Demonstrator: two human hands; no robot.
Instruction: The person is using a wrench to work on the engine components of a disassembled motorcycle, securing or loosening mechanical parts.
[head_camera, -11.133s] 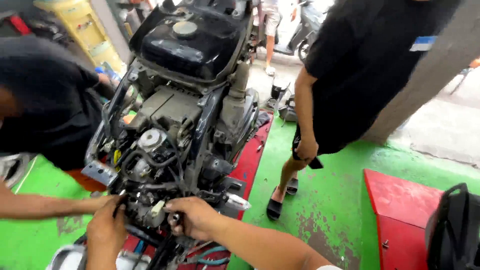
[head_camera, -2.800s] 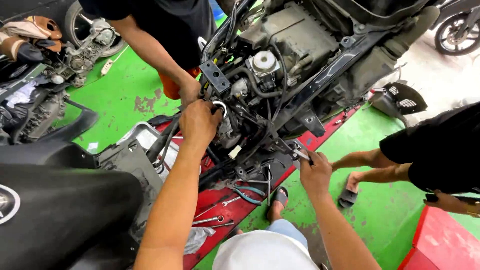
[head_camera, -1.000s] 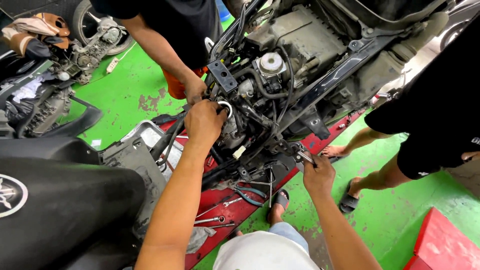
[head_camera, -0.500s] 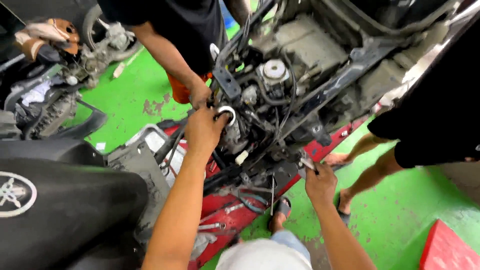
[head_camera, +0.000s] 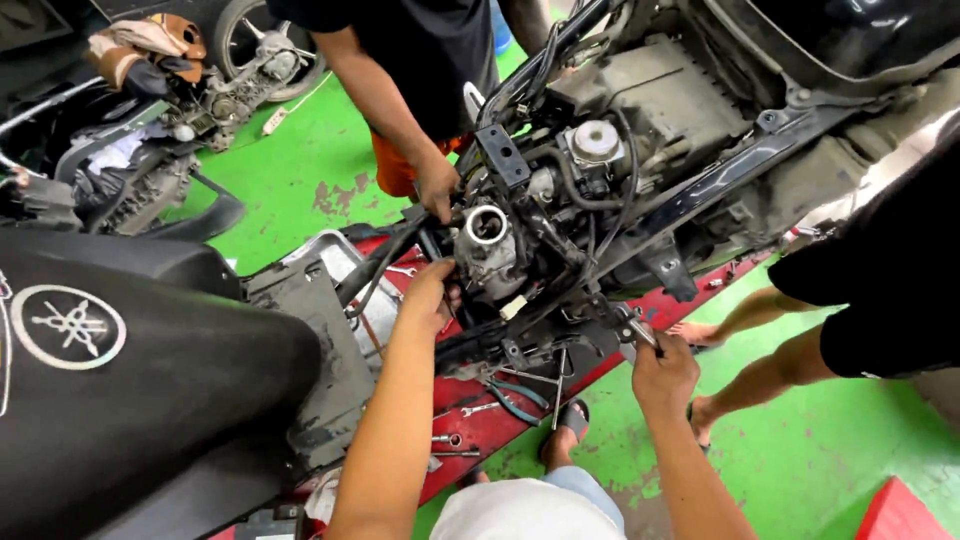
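Looking down on a stripped scooter engine (head_camera: 600, 170) above a green floor (head_camera: 290, 170). Far left of the engine, showing a black body panel (head_camera: 130, 380) with a round white emblem (head_camera: 68, 327). Just left of the engine, reaching in with the left hand (head_camera: 428, 296), fingers curled under the silver carburettor (head_camera: 488, 245). Above it, resting there a co-worker's hand (head_camera: 436, 186). Below right of the engine, gripping a small metal tool (head_camera: 634, 330) with the right hand (head_camera: 664, 372), fingers closed around it.
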